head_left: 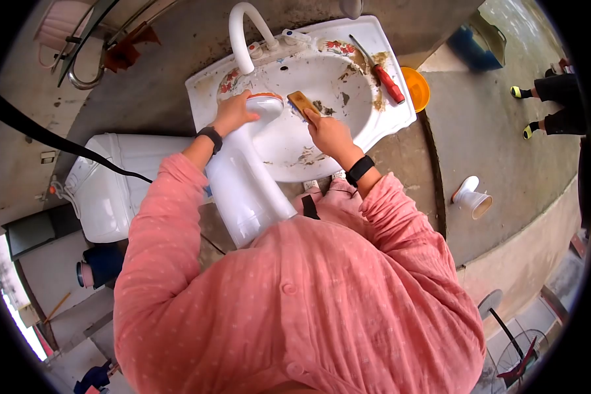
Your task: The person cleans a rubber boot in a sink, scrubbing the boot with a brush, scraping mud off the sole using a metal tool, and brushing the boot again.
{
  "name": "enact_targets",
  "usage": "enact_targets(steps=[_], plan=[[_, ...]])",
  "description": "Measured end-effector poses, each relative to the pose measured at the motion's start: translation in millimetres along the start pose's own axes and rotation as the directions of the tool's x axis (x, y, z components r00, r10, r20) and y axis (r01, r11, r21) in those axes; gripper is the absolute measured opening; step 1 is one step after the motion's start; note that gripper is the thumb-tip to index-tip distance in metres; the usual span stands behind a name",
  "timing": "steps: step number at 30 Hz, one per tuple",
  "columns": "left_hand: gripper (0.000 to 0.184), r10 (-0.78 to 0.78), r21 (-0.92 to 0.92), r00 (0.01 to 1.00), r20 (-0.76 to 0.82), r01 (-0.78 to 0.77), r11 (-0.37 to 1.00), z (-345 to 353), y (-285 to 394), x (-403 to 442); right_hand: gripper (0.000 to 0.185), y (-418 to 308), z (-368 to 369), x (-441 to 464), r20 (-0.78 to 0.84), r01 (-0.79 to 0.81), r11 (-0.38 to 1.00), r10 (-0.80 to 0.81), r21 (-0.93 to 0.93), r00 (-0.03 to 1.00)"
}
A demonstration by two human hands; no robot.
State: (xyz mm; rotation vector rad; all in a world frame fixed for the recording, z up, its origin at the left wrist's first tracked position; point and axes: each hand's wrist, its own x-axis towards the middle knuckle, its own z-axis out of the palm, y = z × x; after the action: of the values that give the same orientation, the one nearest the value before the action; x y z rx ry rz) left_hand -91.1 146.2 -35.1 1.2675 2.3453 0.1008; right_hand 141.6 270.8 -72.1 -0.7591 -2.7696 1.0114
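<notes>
My left hand (232,113) grips the rim at the top end of a white ceramic pedestal (246,171), which leans across the left part of a dirty white sink (295,154). In my right hand (329,136) is a small brown brush (302,104), held over the basin just right of the pedestal's end. Brown dirt and dark clumps lie in the basin around the brush. A screwdriver with a red handle (389,83) rests on the sink's right rim. The white curved faucet (238,39) rises at the sink's back left.
An orange bowl (415,90) sits right of the sink. A white toilet (105,190) stands at the left. On the right floor are a white boot (471,199) and a blue bin (476,49). Another person's legs (558,108) show at the far right.
</notes>
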Motion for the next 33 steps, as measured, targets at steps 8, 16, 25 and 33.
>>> enact_targets(steps=[8,16,25,33], plan=[[0.053,0.148,-0.171,0.987,0.064,-0.136,0.976,-11.6,-16.5,0.8,0.044,1.8,-15.9,10.0,-0.026,0.243,0.957,-0.242,0.157,0.97],[0.051,0.188,-0.292,0.982,0.002,-0.179,0.939,-16.7,-31.7,4.8,0.044,9.4,-31.6,2.4,0.1,0.235,0.967,-0.244,0.095,0.965],[0.051,0.249,-0.198,0.967,0.044,-0.236,0.951,-4.2,-29.4,9.4,0.038,-30.0,-9.4,69.6,0.099,0.404,0.912,-0.409,0.072,0.907],[0.044,-0.005,-0.559,1.0,-0.025,-0.01,0.829,-48.8,-43.3,4.9,0.042,50.8,-1.7,11.5,0.199,0.221,0.974,-0.228,0.058,0.953]])
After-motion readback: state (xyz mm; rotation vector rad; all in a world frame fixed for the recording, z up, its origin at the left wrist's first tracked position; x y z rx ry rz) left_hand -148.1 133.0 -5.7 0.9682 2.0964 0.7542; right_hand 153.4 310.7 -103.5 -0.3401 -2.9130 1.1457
